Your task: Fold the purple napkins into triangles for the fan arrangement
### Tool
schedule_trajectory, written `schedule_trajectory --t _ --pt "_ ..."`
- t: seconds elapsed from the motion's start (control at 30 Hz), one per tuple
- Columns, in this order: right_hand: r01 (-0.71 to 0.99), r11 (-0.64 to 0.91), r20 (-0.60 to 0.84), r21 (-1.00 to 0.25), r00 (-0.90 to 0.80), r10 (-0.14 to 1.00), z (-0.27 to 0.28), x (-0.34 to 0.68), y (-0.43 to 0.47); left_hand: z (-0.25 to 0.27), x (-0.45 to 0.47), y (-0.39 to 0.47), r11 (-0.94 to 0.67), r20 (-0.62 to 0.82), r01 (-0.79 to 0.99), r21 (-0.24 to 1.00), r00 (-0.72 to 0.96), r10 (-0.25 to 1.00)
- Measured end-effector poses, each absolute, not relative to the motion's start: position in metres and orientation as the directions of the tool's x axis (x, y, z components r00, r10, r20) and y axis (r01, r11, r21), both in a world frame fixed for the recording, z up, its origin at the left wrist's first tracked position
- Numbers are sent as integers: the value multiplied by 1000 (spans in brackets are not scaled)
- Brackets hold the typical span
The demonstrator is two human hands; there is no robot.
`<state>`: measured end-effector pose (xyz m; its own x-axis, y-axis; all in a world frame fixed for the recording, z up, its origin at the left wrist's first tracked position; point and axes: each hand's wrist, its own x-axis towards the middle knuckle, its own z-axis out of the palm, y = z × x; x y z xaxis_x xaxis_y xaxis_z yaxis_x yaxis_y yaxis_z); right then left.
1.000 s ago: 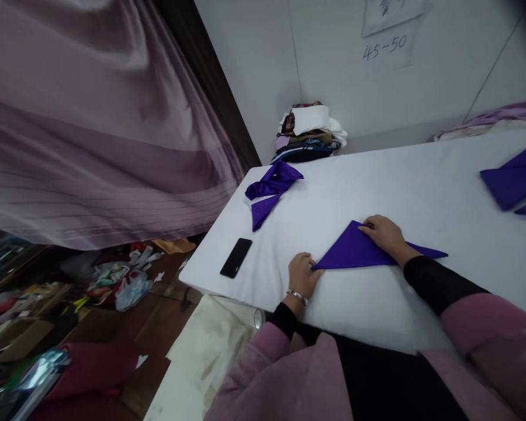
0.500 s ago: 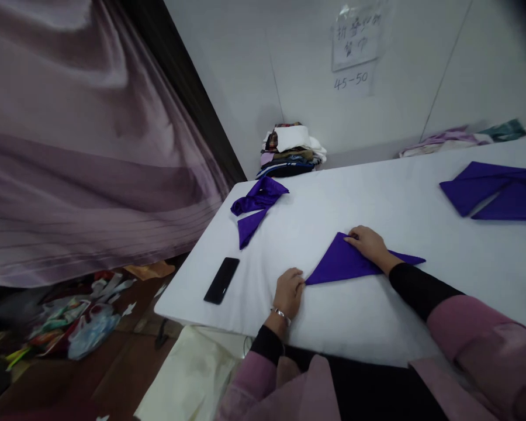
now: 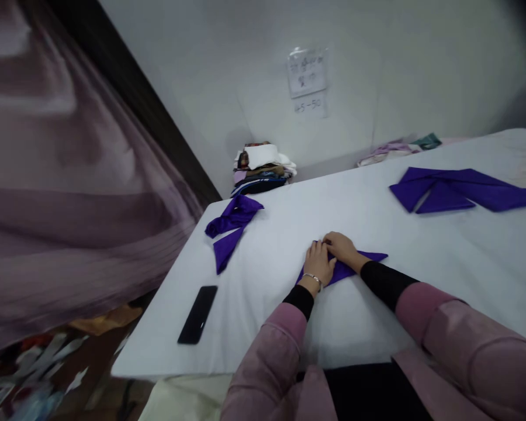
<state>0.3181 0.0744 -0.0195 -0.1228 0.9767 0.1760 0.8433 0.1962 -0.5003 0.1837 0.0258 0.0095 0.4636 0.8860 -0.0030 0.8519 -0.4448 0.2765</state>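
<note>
A folded purple scarf (image 3: 341,271) lies in front of me on the white-covered table, its pointed end sticking out to the right. My left hand (image 3: 319,262) rests on the scarf's left part, fingers stretched toward its top edge and thumb apart. Right beside it, my right hand (image 3: 341,245) has its fingertips pinched on the same top edge. Both hands cover much of the cloth, so the folds beneath them are hidden.
Another purple scarf (image 3: 228,248) lies loosely at the table's left, with a black phone (image 3: 197,314) nearer me. At the right is a further purple cloth (image 3: 453,190). Folded clothes (image 3: 263,169) are stacked by the wall. A pink curtain (image 3: 92,234) hangs left.
My left hand has left the scarf's left corner and moved up and right onto the cloth, beside my right hand. My right hand keeps its pinch at the top edge. The view has shifted.
</note>
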Motion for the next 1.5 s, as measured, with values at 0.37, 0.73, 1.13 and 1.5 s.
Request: schedule_trajectory --t 0.37,0.73,1.13,1.5 --pt "678 390 442 -623 -106 890 -1 294 39 -8 178 32 -549 67 814 190 547 835" --pt "706 438 370 -557 -261 892 -12 314 32 -7 178 32 -487 28 848 211 492 870" --pt "781 411 296 -470 -299 907 -24 367 44 -9 177 31 -491 30 858 150 492 870" --pt "700 505 263 -505 -432 862 -17 395 48 -10 177 31 -492 38 855 164 492 870"
